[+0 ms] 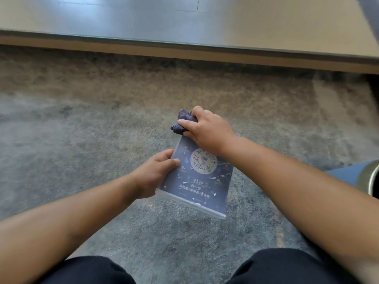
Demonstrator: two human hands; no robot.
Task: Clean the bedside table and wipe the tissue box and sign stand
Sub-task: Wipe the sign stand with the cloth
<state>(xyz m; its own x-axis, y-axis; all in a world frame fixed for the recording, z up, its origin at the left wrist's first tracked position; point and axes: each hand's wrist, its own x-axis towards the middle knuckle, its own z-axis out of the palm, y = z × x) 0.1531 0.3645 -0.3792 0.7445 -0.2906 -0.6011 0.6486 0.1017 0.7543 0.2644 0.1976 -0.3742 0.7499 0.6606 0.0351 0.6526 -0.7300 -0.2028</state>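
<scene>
While you look down over your knees, your left hand [155, 173] grips the clear acrylic sign stand with its dark blue printed insert [196, 177] by its left edge, thumb laid across the front face and the other fingers curled behind it. You hold the stand up in the air above the mottled grey and tan carpet [82, 119], tilted so its face turns up toward you, with the clear foot at the near lower end. A pale round code disc sits on the upper half of the insert, and lines of light lettering run below it.

Your right hand [207, 130] is clenched around a bunched dark purple-grey cloth [182, 119] and presses it against the far top corner of the stand. The cloth bulges out past your fingers to the left, beyond the stand's top edge. Your right wrist crosses over the upper right part of the insert and hides that corner.

Both bare forearms reach in from the lower corners, and your dark trousers [276, 267] fill the bottom edge. A pale wooden ledge with a grey top [184, 27] runs across the far side of the carpet. At the right edge a blue object shows beside a round rim, too cropped to identify.
</scene>
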